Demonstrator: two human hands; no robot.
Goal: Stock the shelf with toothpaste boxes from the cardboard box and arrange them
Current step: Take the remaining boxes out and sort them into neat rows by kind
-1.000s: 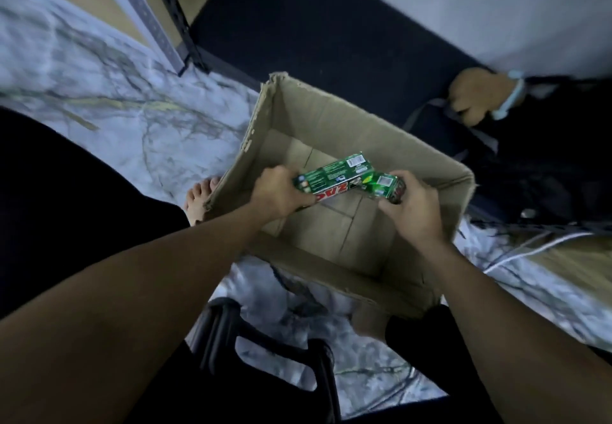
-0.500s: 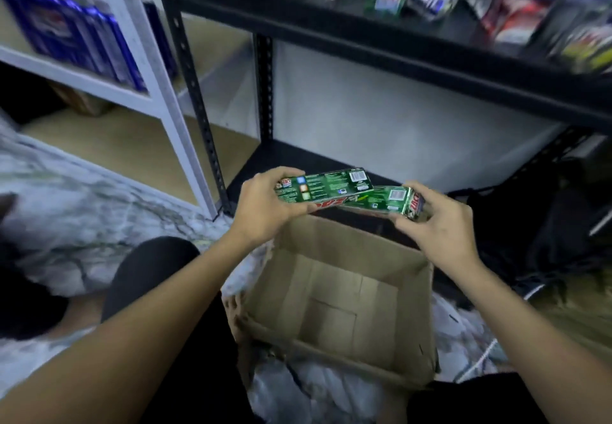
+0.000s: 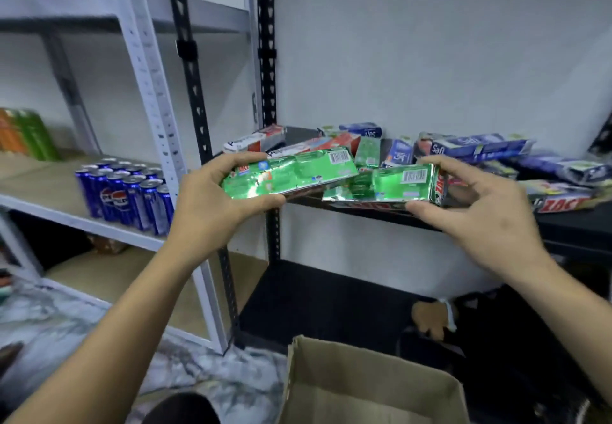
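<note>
Both hands now up from the cardboard box [image 3: 364, 387] to black shelf [image 3: 563, 225] front. L hand [image 3: 212, 198] grips one green toothpaste box [image 3: 288, 175], R hand [image 3: 480, 221] pinches second green box [image 3: 390, 185]. Both are airborne at shelf edge. Suggest: lay flat, long sides parallel, w/o nudging loose pile [image 3: 480, 148] behind.

**Single head-worn wide-angle view, facing the shelves**

The camera rides on the person's head, looking forward and slightly down. The left hand [image 3: 212, 201] and right hand [image 3: 483, 225] sit close, mid-frame, near enough that the barcode shows on each green toothpaste box [image 3: 291, 175] they grip. The black shelf [image 3: 569, 228] lies just beyond, right; the white rack [image 3: 145, 69] left; the cardboard box [image 3: 381, 387] nearest, at the bottom edge.
</note>
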